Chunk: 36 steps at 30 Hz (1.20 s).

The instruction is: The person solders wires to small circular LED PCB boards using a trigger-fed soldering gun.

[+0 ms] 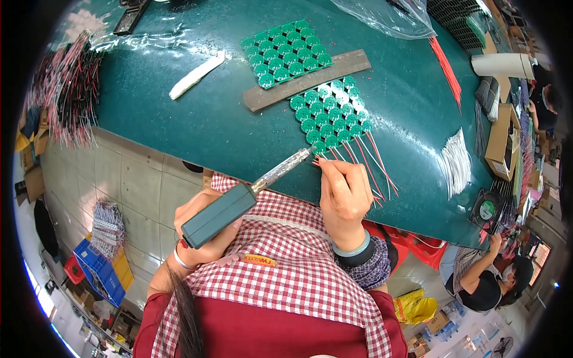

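My left hand (206, 253) is wrapped round the dark green handle of a soldering iron (221, 213). Its metal barrel slants up to the right, the tip close to the near left corner of a green panel of round circuit boards (330, 113). At that corner my right hand (348, 200) pinches the end of a thin wire, mostly hidden by the fingers. Several red and white wires (375, 167) trail from the panel's near edge toward me. A flat brown bar (307, 80) lies along the panel's far edge, with a second green panel (286, 52) beyond it.
On the green table (161, 131) lie a white bundle (197, 76), red wires (446, 74), white wires (456, 164) and a clear plastic bag (391, 18). Red and black wires (68, 95) hang over the left edge. A black fan (486, 210) and another person (486, 277) are at right.
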Each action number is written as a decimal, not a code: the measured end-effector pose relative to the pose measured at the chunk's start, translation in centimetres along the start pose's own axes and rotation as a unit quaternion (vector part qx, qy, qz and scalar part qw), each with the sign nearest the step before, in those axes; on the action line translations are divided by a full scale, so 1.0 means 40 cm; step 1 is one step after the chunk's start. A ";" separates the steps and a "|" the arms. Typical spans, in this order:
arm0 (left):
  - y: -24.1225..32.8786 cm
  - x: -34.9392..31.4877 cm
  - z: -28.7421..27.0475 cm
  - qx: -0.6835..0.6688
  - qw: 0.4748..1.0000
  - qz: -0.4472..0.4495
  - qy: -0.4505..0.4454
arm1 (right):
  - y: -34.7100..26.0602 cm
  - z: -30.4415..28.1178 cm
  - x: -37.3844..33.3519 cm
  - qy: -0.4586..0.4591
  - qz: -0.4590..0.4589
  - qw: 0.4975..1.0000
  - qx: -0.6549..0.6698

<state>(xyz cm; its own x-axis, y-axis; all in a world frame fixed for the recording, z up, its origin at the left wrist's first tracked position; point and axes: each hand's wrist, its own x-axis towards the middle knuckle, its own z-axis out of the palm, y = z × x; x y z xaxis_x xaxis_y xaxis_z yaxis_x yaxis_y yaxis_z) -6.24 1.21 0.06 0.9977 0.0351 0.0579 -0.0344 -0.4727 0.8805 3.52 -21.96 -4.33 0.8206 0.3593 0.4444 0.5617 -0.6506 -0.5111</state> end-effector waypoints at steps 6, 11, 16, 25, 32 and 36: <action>0.002 0.012 0.011 -0.020 1.000 -0.007 0.010 | 0.002 -0.009 0.009 0.001 0.003 1.000 -0.003; -0.005 0.006 0.016 -0.076 0.992 -0.094 0.021 | -0.008 -0.024 0.010 -0.001 0.041 0.999 0.027; -0.027 -0.015 0.012 -0.077 0.987 -0.136 0.039 | 0.013 -0.124 0.075 -0.003 0.050 0.998 0.039; -0.018 0.060 0.026 -0.100 0.982 -0.146 0.063 | 0.514 -0.195 0.364 0.005 0.028 0.992 -0.124; -0.004 0.095 0.024 -0.140 0.950 -0.256 0.115 | 0.467 -0.049 0.504 -0.058 -0.104 0.989 -0.089; -0.010 0.108 0.030 -0.124 0.953 -0.228 0.157 | 0.470 0.066 0.640 -0.088 -0.191 0.959 -0.188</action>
<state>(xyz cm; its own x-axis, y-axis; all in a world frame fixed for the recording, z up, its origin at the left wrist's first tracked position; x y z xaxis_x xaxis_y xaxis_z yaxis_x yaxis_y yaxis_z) -1.85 0.51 -0.61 0.8469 0.4678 -0.2530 0.3466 -0.1247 0.9297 35.36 -23.24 -4.52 0.5858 0.7062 0.3977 0.7748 -0.6319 -0.0192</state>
